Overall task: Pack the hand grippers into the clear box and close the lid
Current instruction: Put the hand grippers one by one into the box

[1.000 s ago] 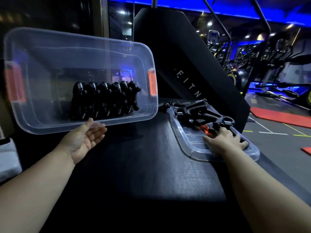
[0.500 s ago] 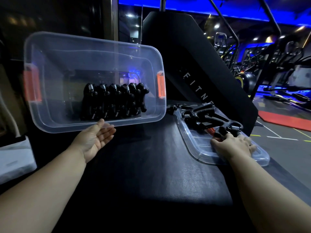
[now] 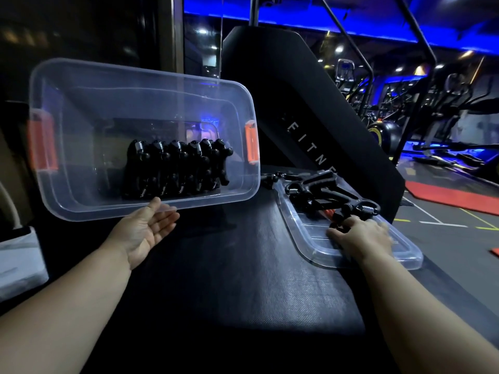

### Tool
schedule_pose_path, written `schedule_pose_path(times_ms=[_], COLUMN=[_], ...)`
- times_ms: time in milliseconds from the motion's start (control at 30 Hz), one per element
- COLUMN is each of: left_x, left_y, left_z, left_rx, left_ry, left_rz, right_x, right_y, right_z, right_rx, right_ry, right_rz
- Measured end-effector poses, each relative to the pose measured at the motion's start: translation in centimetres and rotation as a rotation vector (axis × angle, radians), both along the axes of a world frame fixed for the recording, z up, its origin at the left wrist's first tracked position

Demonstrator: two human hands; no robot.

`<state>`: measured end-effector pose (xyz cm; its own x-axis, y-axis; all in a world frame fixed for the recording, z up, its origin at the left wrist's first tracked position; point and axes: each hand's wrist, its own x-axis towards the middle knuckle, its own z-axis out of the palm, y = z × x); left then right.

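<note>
**Packing partly done, lid off**

- Table (image 3: 243,287): black and textured, and it carries the lot.
- Left hand (image 3: 145,233): palm up, fingers straight and relaxed. It props the near rim of the clear box (image 3: 151,79), which is tilted with its opening toward the viewer.
- Right hand (image 3: 361,238): blurred, on the lid (image 3: 383,263), at the nearest of the loose hand grippers (image 3: 324,190). Whether its fingers grip it cannot be told.
- Row of hand grippers (image 3: 175,168): already in the box, along its lower wall.
- Outstanding: load the loose ones, then fit the lid.
- Obscured: the loose ones overlap, so their count is uncertain. A dark item (image 3: 270,179) past the lid cannot be identified.
</note>
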<state>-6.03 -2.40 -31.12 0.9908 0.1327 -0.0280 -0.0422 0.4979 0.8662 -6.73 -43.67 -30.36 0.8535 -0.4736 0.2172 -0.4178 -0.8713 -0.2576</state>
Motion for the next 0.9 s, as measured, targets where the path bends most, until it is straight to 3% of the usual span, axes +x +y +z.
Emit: schedule_pose_path(times_ms=[200,900], left_x=[0.1,0.5], left_y=[-0.1,-0.4], left_z=[-0.1,-0.7], left_rx=[0.111,0.225], left_ry=[0.05,0.081], left_rz=[0.101,0.307], right_x=[0.4,0.0], right_y=[-0.1,4.1], right_z=[0.0,0.7], right_rx=[0.002,0.043], right_ry=[-0.027,0.04], right_rz=[0.061,0.099])
